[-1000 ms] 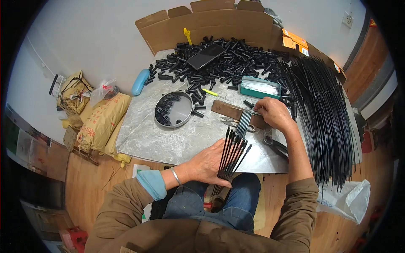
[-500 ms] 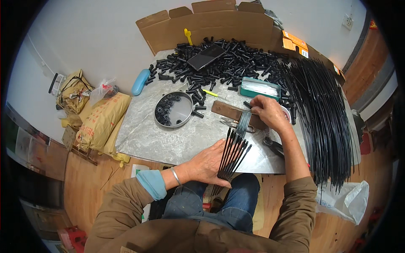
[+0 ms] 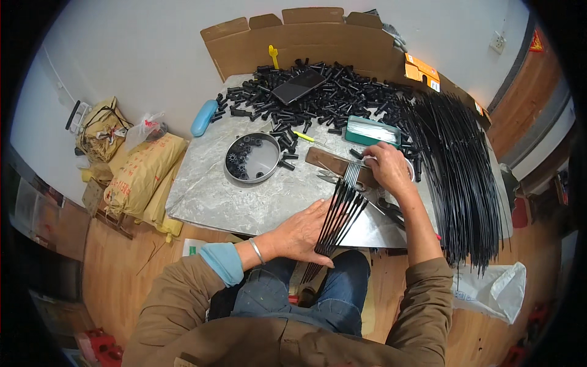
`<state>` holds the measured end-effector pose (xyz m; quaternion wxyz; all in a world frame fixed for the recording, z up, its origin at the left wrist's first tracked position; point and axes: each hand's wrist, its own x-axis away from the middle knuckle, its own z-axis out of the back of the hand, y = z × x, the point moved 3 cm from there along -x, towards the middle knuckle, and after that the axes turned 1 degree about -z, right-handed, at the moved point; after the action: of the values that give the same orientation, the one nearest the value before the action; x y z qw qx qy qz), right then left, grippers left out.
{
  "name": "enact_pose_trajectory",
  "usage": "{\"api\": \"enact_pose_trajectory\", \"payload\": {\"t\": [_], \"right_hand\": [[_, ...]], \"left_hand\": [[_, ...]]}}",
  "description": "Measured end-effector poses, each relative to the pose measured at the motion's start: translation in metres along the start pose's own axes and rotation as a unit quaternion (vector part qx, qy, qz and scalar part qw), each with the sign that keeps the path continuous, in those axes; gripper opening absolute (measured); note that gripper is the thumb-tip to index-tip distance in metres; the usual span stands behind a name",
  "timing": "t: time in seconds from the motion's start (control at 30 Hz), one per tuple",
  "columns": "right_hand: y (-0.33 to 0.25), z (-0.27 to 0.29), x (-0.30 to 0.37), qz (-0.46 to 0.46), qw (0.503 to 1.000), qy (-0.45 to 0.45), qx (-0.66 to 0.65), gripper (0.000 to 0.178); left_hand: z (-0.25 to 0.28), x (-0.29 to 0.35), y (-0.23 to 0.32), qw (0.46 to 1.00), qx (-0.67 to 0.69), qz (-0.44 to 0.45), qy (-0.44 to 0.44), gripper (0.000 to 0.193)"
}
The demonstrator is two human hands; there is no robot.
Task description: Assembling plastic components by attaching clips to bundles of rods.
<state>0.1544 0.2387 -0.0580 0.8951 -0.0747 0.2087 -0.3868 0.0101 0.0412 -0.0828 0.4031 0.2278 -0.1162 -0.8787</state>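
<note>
Grey marbled tabletop [image 3: 199, 199], wood-look floor [image 3: 116, 275]

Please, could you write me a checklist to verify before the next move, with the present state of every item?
1. Left hand has the black rods: ok.
2. Rods' pale ends lie across the wooden block: ok.
3. Right hand grips something at the block: cannot tell, the fingertips are hidden.
4. Scissors well clear of the rods: not ok, they lie right beside the block, partly covered.
5. Round tin upright, black pieces inside: ok.
</note>
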Motion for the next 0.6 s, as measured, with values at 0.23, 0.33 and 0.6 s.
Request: {"api": "enact_pose_trajectory", "payload": {"t": [0.23, 0.33, 0.6], "right_hand": [[-0.059, -0.016, 0.042, 0.249, 0.959, -0.002, 0.139, 0.035], [-0.06, -0.016, 0.04, 0.304, 0.94, 0.026, 0.154, 0.027], [-0.139, 0.047, 0.074, 0.192, 0.771, -0.41, -0.449, 0.038]], "left_hand": [[-0.001, 0.004, -0.004, 1.0, -0.021, -0.014, 0.015, 0.1], [0.004, 0.004, -0.005, 0.998, -0.051, -0.046, 0.007, 0.084], [0.217, -0.008, 0.078, 0.952, 0.124, -0.1, 0.26, 0.025]]}}
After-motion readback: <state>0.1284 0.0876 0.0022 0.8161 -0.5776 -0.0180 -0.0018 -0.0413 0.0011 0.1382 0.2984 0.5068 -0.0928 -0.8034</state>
